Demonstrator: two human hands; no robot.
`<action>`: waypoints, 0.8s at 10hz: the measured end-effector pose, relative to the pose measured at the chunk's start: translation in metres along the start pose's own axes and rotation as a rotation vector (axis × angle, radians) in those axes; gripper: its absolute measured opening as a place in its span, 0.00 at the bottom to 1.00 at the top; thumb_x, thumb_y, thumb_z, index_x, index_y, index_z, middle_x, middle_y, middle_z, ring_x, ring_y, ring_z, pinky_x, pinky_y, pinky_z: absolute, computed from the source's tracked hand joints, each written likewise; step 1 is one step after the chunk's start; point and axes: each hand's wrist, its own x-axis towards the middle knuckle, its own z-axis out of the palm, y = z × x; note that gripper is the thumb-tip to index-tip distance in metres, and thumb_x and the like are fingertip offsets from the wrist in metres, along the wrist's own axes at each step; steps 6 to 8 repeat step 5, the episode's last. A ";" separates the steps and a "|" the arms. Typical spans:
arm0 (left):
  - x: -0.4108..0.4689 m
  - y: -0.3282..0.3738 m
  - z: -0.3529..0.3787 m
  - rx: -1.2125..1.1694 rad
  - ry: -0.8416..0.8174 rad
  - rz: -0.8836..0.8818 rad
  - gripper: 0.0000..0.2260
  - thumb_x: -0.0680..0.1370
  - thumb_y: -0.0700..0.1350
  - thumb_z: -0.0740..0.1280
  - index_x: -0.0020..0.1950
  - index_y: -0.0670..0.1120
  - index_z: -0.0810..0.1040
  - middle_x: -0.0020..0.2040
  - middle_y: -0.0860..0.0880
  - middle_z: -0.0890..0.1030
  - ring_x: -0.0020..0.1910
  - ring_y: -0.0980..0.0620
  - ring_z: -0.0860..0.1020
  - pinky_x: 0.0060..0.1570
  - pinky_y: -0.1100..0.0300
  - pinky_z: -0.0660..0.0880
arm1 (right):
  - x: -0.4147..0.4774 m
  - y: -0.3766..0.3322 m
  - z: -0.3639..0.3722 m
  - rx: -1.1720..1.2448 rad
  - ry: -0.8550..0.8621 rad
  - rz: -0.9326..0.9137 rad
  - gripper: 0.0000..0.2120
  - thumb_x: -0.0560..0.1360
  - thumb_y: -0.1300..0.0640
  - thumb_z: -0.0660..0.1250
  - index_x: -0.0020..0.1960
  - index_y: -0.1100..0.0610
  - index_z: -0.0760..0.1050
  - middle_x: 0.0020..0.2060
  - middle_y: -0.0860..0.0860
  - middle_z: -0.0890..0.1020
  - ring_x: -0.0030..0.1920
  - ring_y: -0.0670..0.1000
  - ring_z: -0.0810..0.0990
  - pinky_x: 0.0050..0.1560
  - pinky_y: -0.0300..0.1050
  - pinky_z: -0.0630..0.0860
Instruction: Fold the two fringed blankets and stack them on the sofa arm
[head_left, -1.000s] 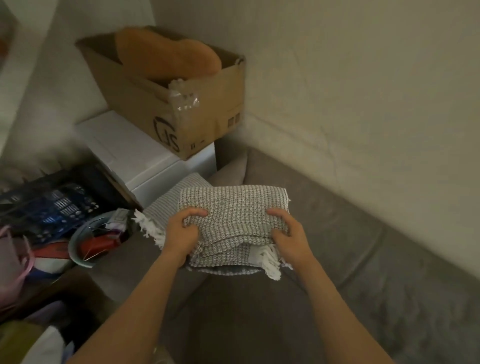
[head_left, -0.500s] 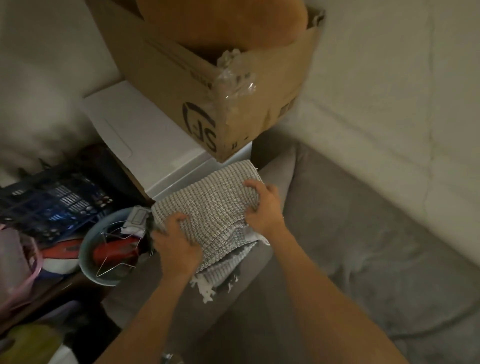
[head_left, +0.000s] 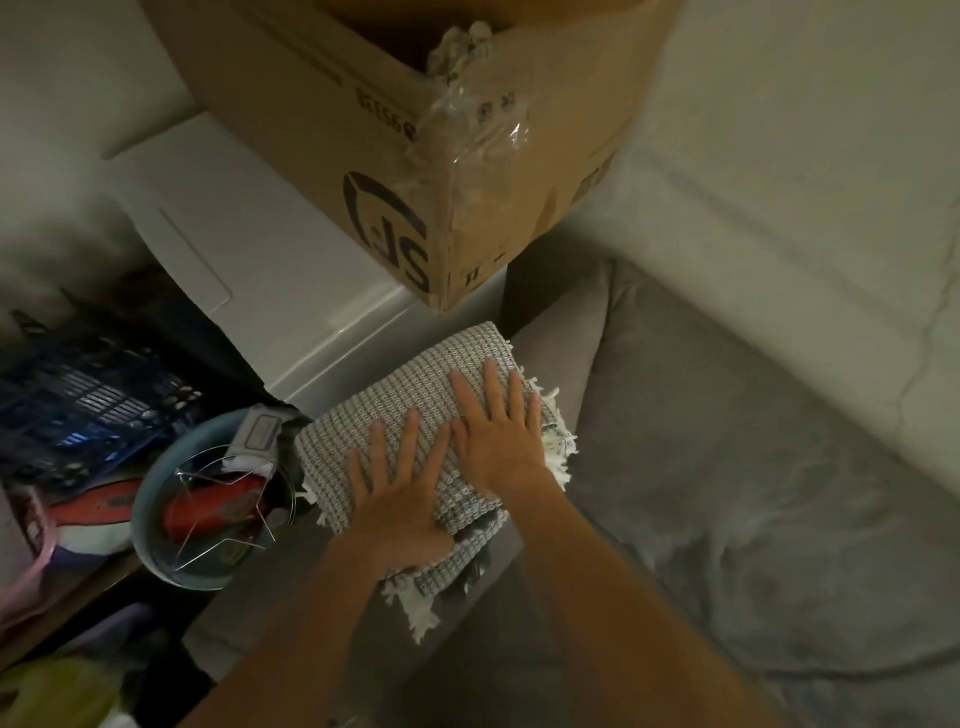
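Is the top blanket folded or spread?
Folded: the blanket sits as a layered pad on the sofa arm, left hand and right hand flat on it.

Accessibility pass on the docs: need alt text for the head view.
The left hand and right hand press flat on folded fringed blankets stacked on the grey sofa arm. A cardboard box sits on a white cabinet behind; a cluttered bowl lies left.

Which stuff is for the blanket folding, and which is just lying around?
For the job: folded grey-and-white woven fringed blankets, grey fabric sofa arm, left hand and right hand pressing flat on top.
Just lying about: brown cardboard box, white cabinet, round blue bowl, dark blue plastic crate.
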 end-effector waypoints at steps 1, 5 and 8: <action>0.007 0.002 -0.001 -0.016 -0.043 -0.023 0.60 0.74 0.67 0.69 0.73 0.60 0.15 0.71 0.49 0.11 0.70 0.32 0.14 0.69 0.29 0.22 | 0.010 0.000 -0.006 -0.017 -0.103 0.003 0.29 0.87 0.39 0.41 0.80 0.36 0.27 0.81 0.50 0.27 0.81 0.61 0.28 0.81 0.67 0.36; -0.026 0.039 -0.035 -0.502 0.307 0.092 0.17 0.83 0.45 0.65 0.72 0.55 0.76 0.73 0.50 0.77 0.72 0.45 0.74 0.77 0.39 0.66 | -0.045 -0.011 -0.067 0.226 0.234 -0.013 0.08 0.82 0.59 0.60 0.50 0.59 0.78 0.48 0.58 0.81 0.51 0.60 0.79 0.52 0.58 0.79; -0.026 0.039 -0.035 -0.502 0.307 0.092 0.17 0.83 0.45 0.65 0.72 0.55 0.76 0.73 0.50 0.77 0.72 0.45 0.74 0.77 0.39 0.66 | -0.045 -0.011 -0.067 0.226 0.234 -0.013 0.08 0.82 0.59 0.60 0.50 0.59 0.78 0.48 0.58 0.81 0.51 0.60 0.79 0.52 0.58 0.79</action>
